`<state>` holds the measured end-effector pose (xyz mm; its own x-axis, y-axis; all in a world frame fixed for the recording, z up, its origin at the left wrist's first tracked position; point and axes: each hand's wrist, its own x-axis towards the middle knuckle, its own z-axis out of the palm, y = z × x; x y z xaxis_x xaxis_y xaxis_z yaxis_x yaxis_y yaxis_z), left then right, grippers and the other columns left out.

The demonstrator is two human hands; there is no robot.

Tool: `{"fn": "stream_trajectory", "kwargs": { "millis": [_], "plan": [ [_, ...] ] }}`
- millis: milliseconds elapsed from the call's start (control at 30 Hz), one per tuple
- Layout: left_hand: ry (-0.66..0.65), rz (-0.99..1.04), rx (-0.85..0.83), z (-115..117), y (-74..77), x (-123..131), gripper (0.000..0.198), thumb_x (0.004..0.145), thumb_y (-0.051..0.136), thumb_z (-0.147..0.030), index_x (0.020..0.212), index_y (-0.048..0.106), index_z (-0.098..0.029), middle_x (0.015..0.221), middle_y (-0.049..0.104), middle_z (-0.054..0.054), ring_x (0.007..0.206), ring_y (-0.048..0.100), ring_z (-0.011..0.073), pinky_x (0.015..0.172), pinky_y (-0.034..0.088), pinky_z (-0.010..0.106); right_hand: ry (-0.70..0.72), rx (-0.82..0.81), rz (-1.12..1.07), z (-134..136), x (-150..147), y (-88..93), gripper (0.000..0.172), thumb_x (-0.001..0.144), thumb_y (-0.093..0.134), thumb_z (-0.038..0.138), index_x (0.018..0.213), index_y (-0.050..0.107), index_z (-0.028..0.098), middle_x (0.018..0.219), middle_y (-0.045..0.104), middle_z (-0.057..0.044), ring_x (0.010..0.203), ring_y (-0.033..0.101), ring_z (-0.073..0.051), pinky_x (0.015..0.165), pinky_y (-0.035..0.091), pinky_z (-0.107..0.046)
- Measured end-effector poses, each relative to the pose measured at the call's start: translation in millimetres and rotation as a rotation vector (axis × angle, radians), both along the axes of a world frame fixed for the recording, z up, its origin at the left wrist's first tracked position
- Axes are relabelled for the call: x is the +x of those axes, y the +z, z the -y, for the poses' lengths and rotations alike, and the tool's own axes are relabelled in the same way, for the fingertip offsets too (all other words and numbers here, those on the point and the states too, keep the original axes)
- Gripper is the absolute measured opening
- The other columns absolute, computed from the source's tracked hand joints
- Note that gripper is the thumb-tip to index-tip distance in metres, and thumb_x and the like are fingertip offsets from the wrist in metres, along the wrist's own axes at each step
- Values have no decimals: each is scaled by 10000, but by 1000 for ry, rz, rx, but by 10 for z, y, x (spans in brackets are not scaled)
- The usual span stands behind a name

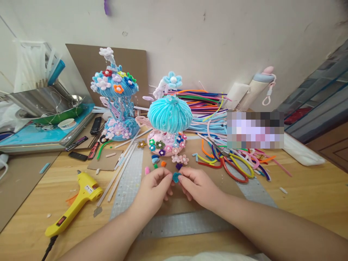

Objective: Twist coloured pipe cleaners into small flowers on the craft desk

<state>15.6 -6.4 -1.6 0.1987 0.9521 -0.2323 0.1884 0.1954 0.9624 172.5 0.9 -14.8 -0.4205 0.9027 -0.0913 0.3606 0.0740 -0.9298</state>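
Between the fingertips of my left hand (157, 182) and my right hand (198, 185) is a small teal pipe-cleaner flower (176, 177). Both hands pinch it, one from each side, above a brown cardboard sheet (185, 203). Just beyond them stands a jellyfish-like decoration with a turquoise fuzzy dome (170, 115) and a pink base (165, 145) covered in small flowers. Loose pipe-cleaner pieces lie in front of that base, among them an orange one (163, 164), a dark purple one (179, 166) and pink flowers (180, 159).
A yellow glue gun (77, 203) lies at left near clear glue sticks (119, 174). Scissors with red and yellow handles (236, 168) rest at right among pipe cleaners. Behind stand a second flowered jellyfish decoration (115, 87), a metal pot (40, 103) and a bottle (257, 88).
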Motion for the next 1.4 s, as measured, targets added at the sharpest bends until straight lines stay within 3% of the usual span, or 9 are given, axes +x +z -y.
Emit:
{"fn": "stream_trajectory", "kwargs": {
  "millis": [300, 500, 700, 867, 967, 1067, 1200, 1300, 1400],
  "plan": [
    [17, -266, 249, 54, -23, -23, 101, 718, 536, -264, 685, 602, -195, 543, 581, -35, 488, 514, 104, 528, 407, 223, 57, 270, 220, 24, 10, 36, 244, 867, 389, 223, 633, 433, 175, 523, 430, 45, 496, 419, -83, 470, 262, -196],
    [-66, -421, 285, 71, -11, -15, 156, 724, 494, -220, 608, 590, -179, 545, 572, -26, 531, 504, 110, 507, 347, 209, 91, 438, 358, 75, 5, 33, 244, 827, 412, 146, 597, 335, 174, 560, 407, 37, 545, 406, -87, 524, 251, -212],
    [-102, -441, 292, 132, -93, 19, 155, 712, 464, -177, 571, 526, -172, 543, 543, -26, 521, 473, 104, 476, 303, 206, 57, 457, 398, 179, -23, -25, 254, 802, 412, 123, 578, 305, 176, 541, 378, 35, 526, 382, -92, 511, 229, -225],
    [-61, -357, 218, 104, -71, 8, 151, 728, 486, -229, 587, 502, -179, 530, 513, -31, 503, 471, 109, 469, 314, 206, 78, 366, 334, 116, -17, 24, 245, 837, 403, 170, 595, 370, 177, 545, 410, 36, 509, 385, -90, 489, 235, -219],
    [13, -240, 150, 46, -23, -33, 167, 765, 493, -325, 685, 535, -184, 544, 533, -27, 495, 500, 120, 472, 357, 211, 19, 303, 293, -30, 59, 42, 254, 860, 406, 248, 617, 438, 182, 536, 438, 35, 494, 392, -96, 476, 247, -217],
    [156, -220, 186, -40, 48, -114, 195, 774, 498, -362, 772, 570, -181, 656, 596, 2, 559, 542, 134, 492, 374, 216, -65, 303, 281, -177, 153, 29, 177, 826, 465, 252, 668, 511, 187, 590, 504, 22, 525, 437, -110, 485, 272, -221],
    [277, -353, 296, -191, 135, -298, 162, 765, 507, -308, 841, 588, -191, 673, 597, -12, 554, 532, 124, 503, 371, 215, -35, 331, 385, -244, 189, 21, 102, 785, 539, 266, 710, 563, 199, 611, 544, 18, 549, 463, -120, 490, 267, -226],
    [251, -528, 372, -294, 136, -430, 180, 755, 505, -273, 890, 604, -207, 714, 604, -9, 555, 536, 130, 525, 385, 235, 29, 410, 480, -226, 165, 30, 94, 777, 549, 241, 696, 569, 197, 664, 561, 9, 599, 481, -121, 522, 275, -229],
    [137, -662, 532, -351, 70, -475, 167, 728, 505, -179, 821, 641, -209, 847, 602, 29, 785, 561, 181, 643, 422, 268, 43, 459, 515, -215, 148, 32, 101, 781, 537, 209, 684, 555, 185, 735, 563, -4, 649, 496, -121, 550, 290, -227]
  ]
}}
